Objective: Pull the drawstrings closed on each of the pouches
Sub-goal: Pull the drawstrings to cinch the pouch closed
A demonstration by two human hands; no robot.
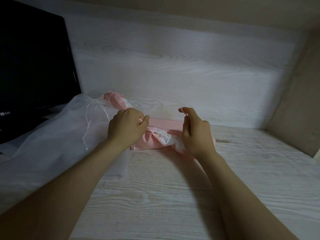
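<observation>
This looks like a home or small office work corner. A desk (173, 196) of pale, whitewashed wood grain runs back to a matching upright panel (173, 66) along its rear edge. A dark-screened monitor (31, 66) bearing an LG logo (5, 113) stands at the desk's rear left corner. A plain beige wall (294, 101) closes off the right edge, making a snug alcove under dim indoor light.
</observation>
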